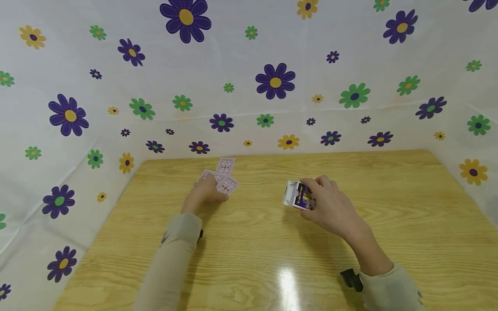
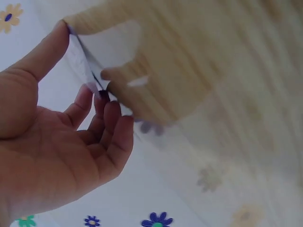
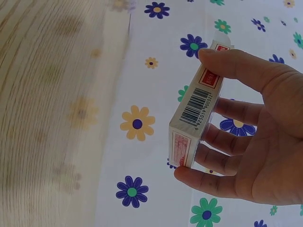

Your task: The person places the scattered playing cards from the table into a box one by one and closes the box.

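Note:
Three playing cards [image 1: 225, 166] with red-patterned backs show at the left back of the table, overlapping one another. My left hand [image 1: 206, 191] is over the nearer ones and partly hides them. In the left wrist view its thumb and fingertips pinch a pale card [image 2: 83, 61] by its edges, right at the tabletop. My right hand [image 1: 330, 207] holds a small card box [image 1: 304, 198] above the table, thumb on one narrow side and fingers on the other. The box's white end flap [image 1: 289, 193] stands open, pointing left. A barcode [image 3: 195, 106] shows on its side in the right wrist view.
The glossy wooden table [image 1: 249, 242] reflects a bright light near its front. A white cloth [image 1: 241, 56] with printed flowers hangs behind the table and along both sides. A dark strap-like piece [image 1: 352, 280] sits at the right wrist, by the sleeve.

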The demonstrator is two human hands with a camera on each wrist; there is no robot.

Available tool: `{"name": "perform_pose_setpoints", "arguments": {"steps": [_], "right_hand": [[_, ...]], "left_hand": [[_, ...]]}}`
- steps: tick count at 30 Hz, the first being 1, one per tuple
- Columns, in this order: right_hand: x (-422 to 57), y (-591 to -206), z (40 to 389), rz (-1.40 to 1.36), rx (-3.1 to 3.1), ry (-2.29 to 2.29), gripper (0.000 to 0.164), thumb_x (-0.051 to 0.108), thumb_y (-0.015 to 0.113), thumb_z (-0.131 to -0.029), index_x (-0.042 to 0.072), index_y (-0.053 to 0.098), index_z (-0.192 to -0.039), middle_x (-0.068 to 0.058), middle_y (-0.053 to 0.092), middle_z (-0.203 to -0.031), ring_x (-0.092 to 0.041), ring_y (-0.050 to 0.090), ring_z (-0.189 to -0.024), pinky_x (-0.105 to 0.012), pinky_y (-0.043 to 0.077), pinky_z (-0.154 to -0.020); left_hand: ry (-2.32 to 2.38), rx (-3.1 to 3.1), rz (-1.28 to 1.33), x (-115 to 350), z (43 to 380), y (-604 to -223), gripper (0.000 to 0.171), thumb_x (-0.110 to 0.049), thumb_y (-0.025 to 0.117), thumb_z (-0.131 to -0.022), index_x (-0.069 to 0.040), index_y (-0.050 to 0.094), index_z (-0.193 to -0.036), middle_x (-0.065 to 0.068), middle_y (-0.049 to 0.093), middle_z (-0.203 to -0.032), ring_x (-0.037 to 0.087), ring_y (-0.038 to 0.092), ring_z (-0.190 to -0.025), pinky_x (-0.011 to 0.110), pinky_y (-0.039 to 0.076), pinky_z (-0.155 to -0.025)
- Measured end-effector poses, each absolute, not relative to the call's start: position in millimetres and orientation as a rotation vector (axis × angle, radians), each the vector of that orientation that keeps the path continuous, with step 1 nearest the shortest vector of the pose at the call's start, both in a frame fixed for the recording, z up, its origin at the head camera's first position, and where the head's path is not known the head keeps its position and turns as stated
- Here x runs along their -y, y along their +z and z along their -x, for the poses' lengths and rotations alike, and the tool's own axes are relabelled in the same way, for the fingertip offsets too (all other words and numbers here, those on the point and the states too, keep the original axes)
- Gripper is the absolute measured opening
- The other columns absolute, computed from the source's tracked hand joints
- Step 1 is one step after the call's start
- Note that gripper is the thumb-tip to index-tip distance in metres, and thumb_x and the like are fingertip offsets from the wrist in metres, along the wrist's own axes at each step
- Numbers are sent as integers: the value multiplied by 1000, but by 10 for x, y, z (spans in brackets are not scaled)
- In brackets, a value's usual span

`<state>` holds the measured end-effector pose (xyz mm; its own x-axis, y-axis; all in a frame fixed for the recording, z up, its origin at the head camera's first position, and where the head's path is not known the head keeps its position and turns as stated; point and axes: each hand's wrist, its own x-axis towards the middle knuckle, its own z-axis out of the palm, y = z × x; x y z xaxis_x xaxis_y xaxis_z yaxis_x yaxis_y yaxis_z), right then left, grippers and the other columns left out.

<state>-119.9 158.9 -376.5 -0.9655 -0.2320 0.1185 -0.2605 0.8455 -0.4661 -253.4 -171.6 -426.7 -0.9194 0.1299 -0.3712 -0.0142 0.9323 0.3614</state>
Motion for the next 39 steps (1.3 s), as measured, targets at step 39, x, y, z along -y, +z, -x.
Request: {"name": "perform_pose_setpoints", "arguments": {"steps": [39], "right_hand": [[-1585,-3787,1228,-365,2989,761,71,18,83,-76,7,52,-140,-20,53,-121,-28,52,-95,-38,51,-69]], "left_hand": [[1313,-2649,-492,1070,1800,-3696,10,-13,66,-95,-5,61,-100,7,62,-80,20,58,-67,29,50,-60]]}}
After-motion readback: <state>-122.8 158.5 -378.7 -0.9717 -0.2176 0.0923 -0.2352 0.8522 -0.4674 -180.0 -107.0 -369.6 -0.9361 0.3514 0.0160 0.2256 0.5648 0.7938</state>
